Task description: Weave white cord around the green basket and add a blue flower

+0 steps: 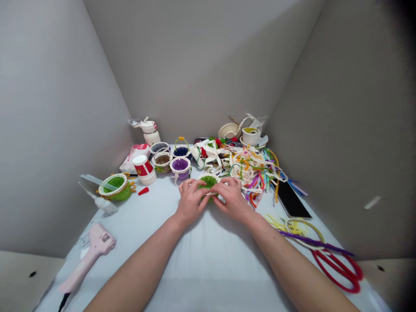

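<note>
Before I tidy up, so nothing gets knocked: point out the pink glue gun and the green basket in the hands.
Pink glue gun [87, 258]: head view, on its handle.
Green basket [208, 181]: head view, on its green inside.

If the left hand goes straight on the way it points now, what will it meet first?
The left hand would probably meet the green basket, which it seems to be holding; exact depth is unclear.

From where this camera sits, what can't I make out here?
All in the head view:
Held bowl: near side mostly hidden by the left hand and right hand.
Blue bowl: lower front hidden behind the purple bowl.
Black cord: cut off by the bottom edge.
Cup: print too small to read.
Yarn pile: strands too tangled to count.
</note>
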`<control>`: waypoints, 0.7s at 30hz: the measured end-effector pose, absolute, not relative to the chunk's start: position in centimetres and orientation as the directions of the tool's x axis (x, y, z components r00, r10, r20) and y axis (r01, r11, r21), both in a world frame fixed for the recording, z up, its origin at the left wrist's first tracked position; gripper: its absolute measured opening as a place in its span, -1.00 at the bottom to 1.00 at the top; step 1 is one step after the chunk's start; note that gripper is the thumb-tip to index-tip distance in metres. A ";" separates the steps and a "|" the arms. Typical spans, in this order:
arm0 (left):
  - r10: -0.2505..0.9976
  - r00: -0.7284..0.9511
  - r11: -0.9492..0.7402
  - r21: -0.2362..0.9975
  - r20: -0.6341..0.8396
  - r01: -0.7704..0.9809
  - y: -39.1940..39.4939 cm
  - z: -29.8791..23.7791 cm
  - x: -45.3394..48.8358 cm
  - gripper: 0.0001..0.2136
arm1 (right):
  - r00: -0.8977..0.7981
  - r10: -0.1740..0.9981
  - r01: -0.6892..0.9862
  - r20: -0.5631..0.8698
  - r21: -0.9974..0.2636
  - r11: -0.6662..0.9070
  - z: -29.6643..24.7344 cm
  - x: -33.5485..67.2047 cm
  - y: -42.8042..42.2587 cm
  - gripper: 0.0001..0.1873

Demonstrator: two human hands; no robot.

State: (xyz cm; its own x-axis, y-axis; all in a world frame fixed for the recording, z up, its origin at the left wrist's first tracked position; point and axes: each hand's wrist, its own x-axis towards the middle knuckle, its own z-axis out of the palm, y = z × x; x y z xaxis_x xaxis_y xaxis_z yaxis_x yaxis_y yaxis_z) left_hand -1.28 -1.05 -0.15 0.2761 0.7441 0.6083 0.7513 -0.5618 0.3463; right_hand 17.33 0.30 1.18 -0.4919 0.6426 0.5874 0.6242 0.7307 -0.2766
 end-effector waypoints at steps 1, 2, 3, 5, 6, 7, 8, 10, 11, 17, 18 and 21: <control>0.741 0.278 -0.566 0.345 0.612 0.749 -1.0 -0.2 -1.3 -0.90 | -0.493 0.637 0.622 0.593 -0.272 0.735 1.1 17.3 0.4 -0.91; 0.737 0.279 -0.570 0.345 0.615 0.746 -0.9 -0.3 -1.3 -0.90 | -0.495 0.632 0.617 0.596 -0.270 0.739 0.9 17.3 0.6 -0.92; 0.735 0.278 -0.572 0.345 0.618 0.744 -0.9 -0.3 -1.3 -0.90 | -0.496 0.628 0.612 0.600 -0.271 0.743 0.8 17.2 0.7 -0.92; 0.732 0.276 -0.573 0.345 0.623 0.744 -0.8 -0.4 -1.3 -0.91 | -0.489 0.627 0.607 0.606 -0.279 0.744 0.7 17.2 1.0 -0.91; 0.732 0.273 -0.570 0.343 0.624 0.746 -0.8 -0.4 -1.4 -0.90 | -0.487 0.630 0.607 0.606 -0.283 0.742 0.7 17.2 1.0 -0.91; 0.734 0.268 -0.565 0.343 0.624 0.751 -0.8 -0.3 -1.4 -0.91 | -0.487 0.633 0.609 0.602 -0.286 0.740 0.7 17.2 1.1 -0.91; 0.739 0.266 -0.559 0.343 0.620 0.755 -0.9 -0.2 -1.5 -0.92 | -0.490 0.638 0.613 0.594 -0.286 0.737 0.8 17.3 1.0 -0.91; 0.746 0.269 -0.555 0.344 0.609 0.757 -1.0 0.0 -1.8 -0.89 | -0.504 0.646 0.622 0.573 -0.277 0.732 1.1 17.8 0.9 -0.81; 0.744 0.274 -0.559 0.342 0.610 0.755 -1.1 0.1 -1.9 -0.83 | -0.510 0.650 0.630 0.563 -0.271 0.728 1.2 18.1 0.8 -0.71; 0.667 0.311 -0.596 0.235 0.676 0.767 -1.6 0.9 -1.7 -0.74 | -0.466 0.681 0.671 0.565 -0.276 0.688 1.1 20.5 0.7 -0.61; 0.667 0.324 -0.594 0.216 0.671 0.775 -1.7 1.0 -1.4 -0.78 | -0.457 0.681 0.671 0.572 -0.281 0.686 1.0 20.7 0.7 -0.64; 0.694 0.349 -0.573 0.189 0.629 0.798 -1.7 1.1 -0.3 -0.84 | -0.448 0.666 0.658 0.596 -0.285 0.697 0.9 20.8 1.0 -0.74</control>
State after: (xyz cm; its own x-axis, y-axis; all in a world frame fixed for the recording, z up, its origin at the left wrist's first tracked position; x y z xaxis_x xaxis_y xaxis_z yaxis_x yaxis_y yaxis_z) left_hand -0.26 -1.73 1.10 0.3494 0.6940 0.6295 0.7976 -0.5729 0.1888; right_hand 20.84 0.96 0.93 -0.4480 0.6661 0.5963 0.6576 0.6974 -0.2850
